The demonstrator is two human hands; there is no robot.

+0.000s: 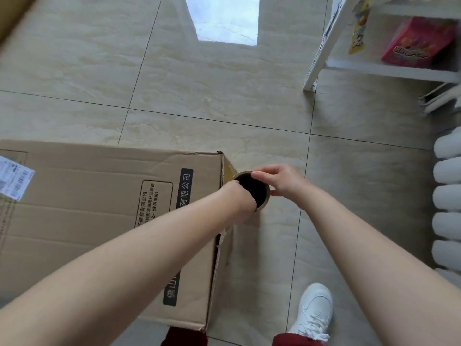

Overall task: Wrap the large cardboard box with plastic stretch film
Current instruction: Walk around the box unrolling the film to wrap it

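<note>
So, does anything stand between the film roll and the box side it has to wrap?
Nothing visible does. The film roll is close beside the cardboard box at its right edge. The left hand reaches into its core and the right hand pinches its rim. A white shoe stands nearer the camera.

Illumination: soft, even daylight; exposure bright overall. A blown-out window reflection (224,18) is recorded on the glossy floor tiles (199,83) at top centre. Only a faint shadow is cast beside the cardboard box (99,208), lower centre. The hollow of the film roll (252,188) is rendered pure black. Heavy motion blur is noted on the shelf (374,68), upper right. Tile joints are bowed towards the edges.
</note>
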